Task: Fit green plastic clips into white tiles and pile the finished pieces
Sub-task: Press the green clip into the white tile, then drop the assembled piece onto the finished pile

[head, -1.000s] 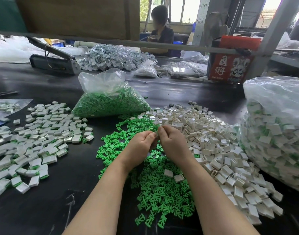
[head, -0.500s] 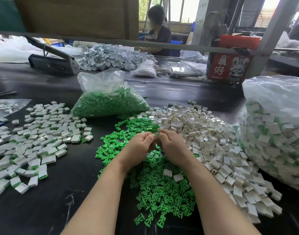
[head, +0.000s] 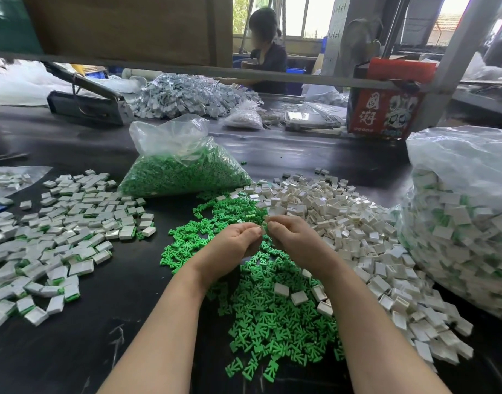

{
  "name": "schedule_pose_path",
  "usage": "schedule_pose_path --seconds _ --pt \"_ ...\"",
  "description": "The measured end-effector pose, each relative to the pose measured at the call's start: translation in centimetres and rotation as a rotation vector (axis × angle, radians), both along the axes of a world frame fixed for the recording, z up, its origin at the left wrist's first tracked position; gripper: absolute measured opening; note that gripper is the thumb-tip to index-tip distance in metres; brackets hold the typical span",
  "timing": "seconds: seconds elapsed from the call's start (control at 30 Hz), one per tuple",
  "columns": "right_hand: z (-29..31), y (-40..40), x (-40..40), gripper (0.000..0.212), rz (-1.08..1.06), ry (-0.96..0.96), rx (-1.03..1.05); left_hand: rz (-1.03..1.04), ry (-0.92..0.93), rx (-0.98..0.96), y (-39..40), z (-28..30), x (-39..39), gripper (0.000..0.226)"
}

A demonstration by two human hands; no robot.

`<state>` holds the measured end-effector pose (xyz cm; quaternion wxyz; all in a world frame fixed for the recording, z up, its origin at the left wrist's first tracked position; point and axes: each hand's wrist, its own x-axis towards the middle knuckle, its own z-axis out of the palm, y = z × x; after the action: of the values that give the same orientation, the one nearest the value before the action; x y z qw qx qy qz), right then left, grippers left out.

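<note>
Still together above the clips (head: 272,308), left hand (head: 232,245) and right hand (head: 295,243) pinch one small tile (head: 263,229) between fingers; finished pile (head: 59,237) at 9 o'clock on the dark counter (head: 73,351).

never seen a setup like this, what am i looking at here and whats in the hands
No machine here: a person works by hand, filmed by a camera worn on the head, looking down over both arms. The left hand and right hand meet fingertip to fingertip, pinching a small piece, too hidden to tell more. On the dark table lie loose green clips, bare white tiles to the right, and finished pieces to the left. Bags hold more clips and finished pieces.
</note>
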<state>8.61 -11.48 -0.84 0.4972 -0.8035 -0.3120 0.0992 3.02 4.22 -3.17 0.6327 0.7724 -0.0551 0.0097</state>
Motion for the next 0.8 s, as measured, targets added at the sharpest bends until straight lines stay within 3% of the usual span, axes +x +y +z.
schedule_pose_path --seconds 0.43,0.8 --pt "0.0 0.9 -0.7 0.031 -0.054 -0.09 -0.057 0.055 0.007 -0.051 -0.1 -0.1 -0.2 0.025" --pt "0.0 0.0 0.1 0.028 0.034 0.023 -0.005 -0.001 0.044 -0.03 0.1 0.3 -0.4 0.03"
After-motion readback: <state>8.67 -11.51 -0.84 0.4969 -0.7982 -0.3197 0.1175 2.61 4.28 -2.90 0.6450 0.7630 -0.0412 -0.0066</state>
